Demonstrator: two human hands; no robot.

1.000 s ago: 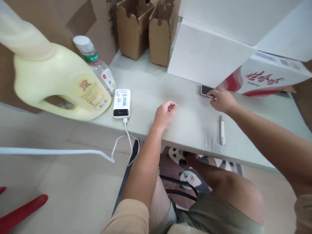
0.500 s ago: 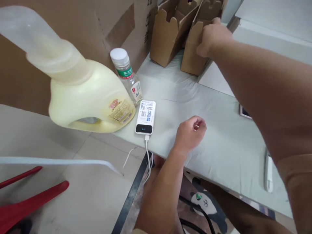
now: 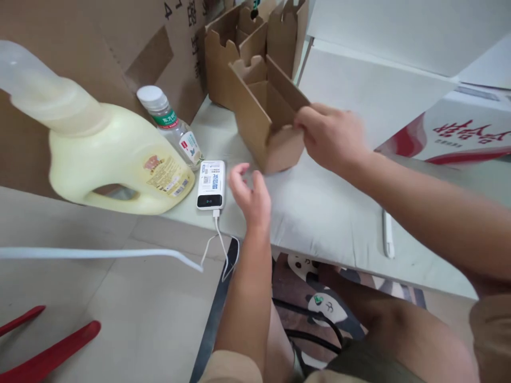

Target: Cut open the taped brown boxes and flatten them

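Note:
My right hand (image 3: 333, 133) grips the near upper edge of an open-topped brown cardboard box (image 3: 285, 157), which is tilted above the table. My left hand (image 3: 251, 194) is just below and left of that box, fingers curved and apart, holding nothing. Behind the held box stand more brown cardboard boxes (image 3: 219, 69) of the same kind. Left of my left hand lies a white power bank (image 3: 211, 183) with a white cable (image 3: 217, 226) plugged into its near end.
A clear bottle with a white cap (image 3: 151, 98) and a pale yellow jug (image 3: 120, 133) stand at the left, against a large carton (image 3: 99, 58). White boxes (image 3: 359, 80) fill the back right. A slim white object (image 3: 388, 234) lies on the table (image 3: 319, 218) near its front edge.
My right hand has drawn one cardboard box toward me, away from the others. My left hand has lifted toward it and its fingers have opened. The view has shifted right.

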